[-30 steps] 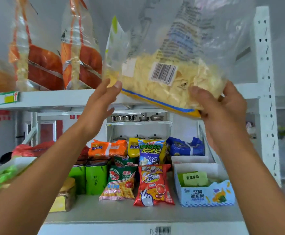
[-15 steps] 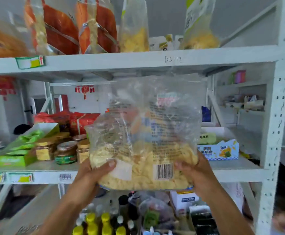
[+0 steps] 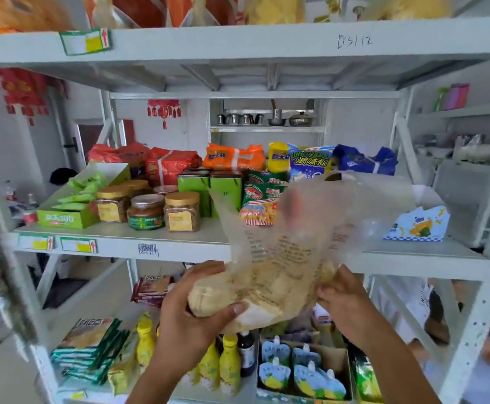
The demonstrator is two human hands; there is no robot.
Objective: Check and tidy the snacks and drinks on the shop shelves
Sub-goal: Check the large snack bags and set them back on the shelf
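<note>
Holding a clear plastic bag (image 3: 281,258) of pale yellow flakes in front of the middle shelf (image 3: 179,243), I have both hands on its filled bottom end. My left hand (image 3: 191,310) curls round the lower left corner with the thumb laid across the front. My right hand (image 3: 346,304) grips the lower right corner, fingers bent into the film. The bag's upper part is thin, crinkled and blurred; rows of small dark print run down it, too smeared to read.

Around me stands pale grey metal racking with perforated uprights, in a white-walled room. A red paper lantern ornament (image 3: 164,110) hangs at the back, beside a far shelf of steel pots (image 3: 267,119). The top shelf edge (image 3: 238,39) bears a handwritten mark (image 3: 354,41) that looks like "D3/12" and a green-bordered price tag (image 3: 85,42) with a red arrow.

On the middle shelf sit round jars with gold lids (image 3: 182,211), a dark jar with a green label (image 3: 146,212), two square green tins (image 3: 226,193), an open green display box (image 3: 71,205), and glossy orange (image 3: 233,157) and blue (image 3: 363,161) packets with Chinese lettering. A blue-and-white carton (image 3: 418,224) stands at the right. Below are yellow squeeze bottles (image 3: 229,363) and spouted pouches (image 3: 305,371).
</note>
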